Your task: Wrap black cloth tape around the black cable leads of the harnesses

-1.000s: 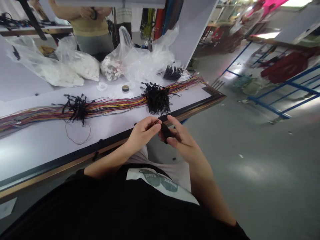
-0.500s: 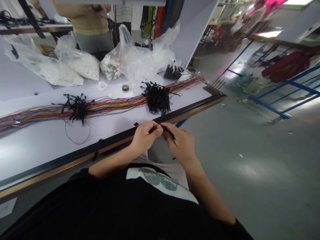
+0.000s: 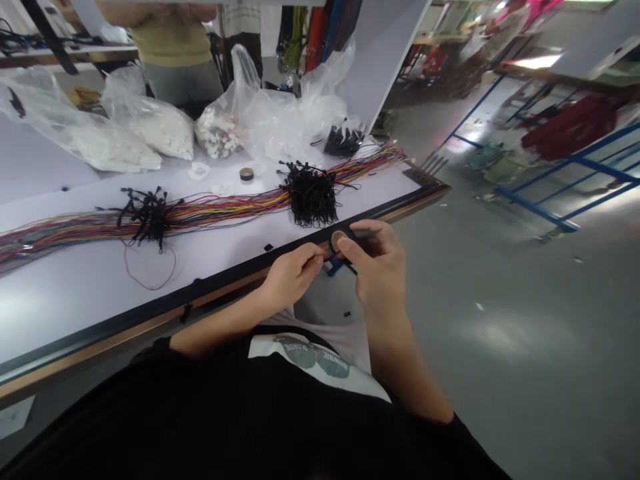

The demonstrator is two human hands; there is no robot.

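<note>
My right hand [image 3: 383, 267] grips a roll of black tape [image 3: 339, 241] between thumb and fingers, its tan core facing left. Just left of it, my left hand [image 3: 295, 272] is closed in a pinch at the table's front edge. Something thin and dark shows at those fingertips, too small to name. Beyond the hands, a long bundle of coloured wires [image 3: 225, 210] runs along the white table. Black connectors and looped leads form one cluster [image 3: 313, 193] nearest my hands and another cluster [image 3: 145, 217] farther left.
Plastic bags of white parts [image 3: 165, 130] line the back of the table. A second tape roll [image 3: 247, 174] lies before them, and a bag of black parts [image 3: 344, 141] sits at right. Another person [image 3: 175, 57] stands opposite. Blue-framed racks [image 3: 545, 207] are on the right.
My right hand has turned and moved up and slightly right, bringing the tape roll's core into sight. The left hand stays nearly in place, still pinched.
</note>
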